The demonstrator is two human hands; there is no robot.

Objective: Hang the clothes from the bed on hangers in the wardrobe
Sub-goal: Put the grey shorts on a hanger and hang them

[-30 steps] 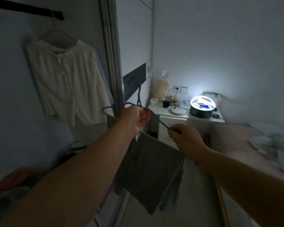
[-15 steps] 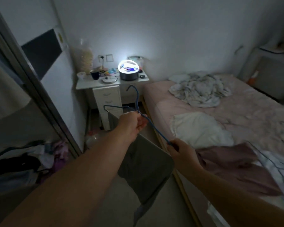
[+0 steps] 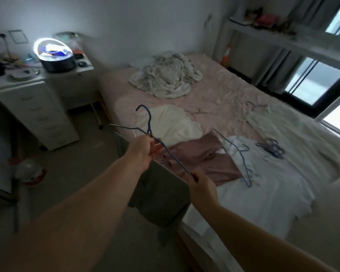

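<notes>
Turned from the wardrobe toward the bed, my left hand grips the hanger neck, right hand pinches its end; the limp cloth could slide.

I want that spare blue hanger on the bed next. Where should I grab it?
Grip the hanger at its neck, just under the hook, coming from above. It lies flat on the white cloth with thin wire arms splayed, so the neck is probably the firmest spot to pinch.

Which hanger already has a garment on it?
The blue wire hanger gripped by both hands, with grey cloth draped over it. Those on the bed lie bare.
</notes>
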